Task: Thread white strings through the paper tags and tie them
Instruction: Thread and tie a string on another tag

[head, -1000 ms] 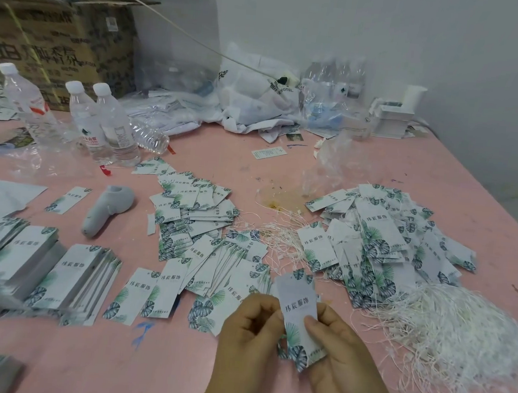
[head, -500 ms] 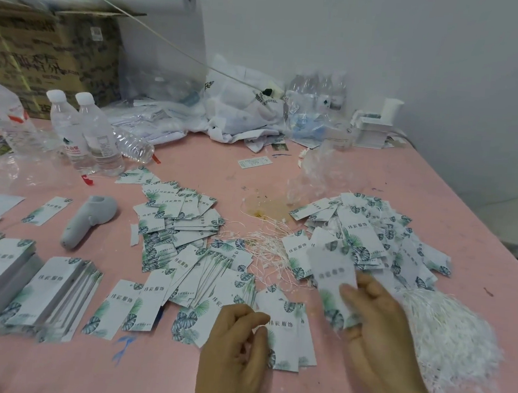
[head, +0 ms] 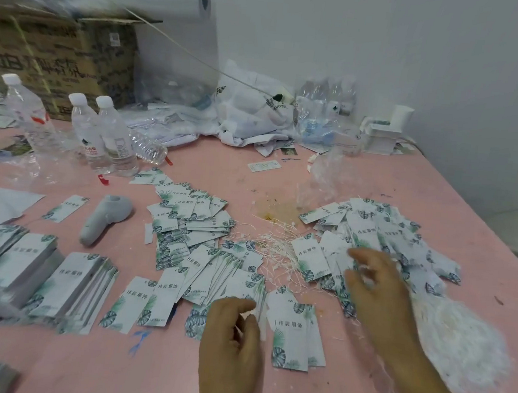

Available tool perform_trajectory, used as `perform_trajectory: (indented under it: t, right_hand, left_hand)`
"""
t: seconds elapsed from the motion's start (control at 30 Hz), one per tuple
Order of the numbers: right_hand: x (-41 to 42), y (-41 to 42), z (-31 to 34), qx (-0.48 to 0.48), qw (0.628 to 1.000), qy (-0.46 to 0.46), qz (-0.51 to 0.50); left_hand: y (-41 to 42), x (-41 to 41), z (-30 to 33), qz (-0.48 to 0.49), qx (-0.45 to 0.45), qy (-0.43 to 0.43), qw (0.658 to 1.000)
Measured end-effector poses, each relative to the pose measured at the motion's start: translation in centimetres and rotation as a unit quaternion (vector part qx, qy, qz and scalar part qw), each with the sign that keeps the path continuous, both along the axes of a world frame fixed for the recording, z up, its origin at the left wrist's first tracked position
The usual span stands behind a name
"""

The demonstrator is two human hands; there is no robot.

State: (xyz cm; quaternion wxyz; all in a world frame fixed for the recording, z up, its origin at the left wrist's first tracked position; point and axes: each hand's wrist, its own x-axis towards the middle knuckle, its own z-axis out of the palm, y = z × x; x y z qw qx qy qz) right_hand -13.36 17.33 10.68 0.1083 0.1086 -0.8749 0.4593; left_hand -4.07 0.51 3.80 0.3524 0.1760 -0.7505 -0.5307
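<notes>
Right hand (head: 378, 288) hangs loosely spread, holding nothing, over the right tag heap (head: 388, 239). Left hand (head: 233, 335) is curled beside a small tag stack (head: 291, 330) (pinching something? can't tell). Strings (head: 464, 342) wait just right, within reach.

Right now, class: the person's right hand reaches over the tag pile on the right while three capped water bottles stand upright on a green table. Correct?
Not quite: the table is pink, not green, as the head view shows. The rest holds: the right hand reaches over the tag pile, and three capped water bottles stand upright.
</notes>
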Motion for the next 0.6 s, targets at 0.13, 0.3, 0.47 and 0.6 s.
perform_trajectory:
  t: [0.13, 0.3, 0.47, 0.6]
  right_hand:
    - [3.7, -3.0, -4.0, 0.129, 0.981, -0.048, 0.138]
    - [4.0, -3.1, -5.7, 0.248, 0.958, -0.035, 0.141]
    - [3.8, -2.6, -6.4, 0.297, 0.945, -0.049, 0.127]
    - [3.6, -2.3, -6.0, 0.268, 0.953, -0.055, 0.129]
  left_hand:
    - [-1.2, 0.4, -0.5, 0.051, -0.004, -0.015, 0.999]
    - [-3.5, 0.3, -0.3, 0.132, -0.071, -0.076, 0.986]
    - [-4.2, 0.1, 0.1, 0.122, -0.126, -0.269, 0.947]
    - [-3.9, 0.2, 0.0, 0.101, -0.147, -0.286, 0.941]
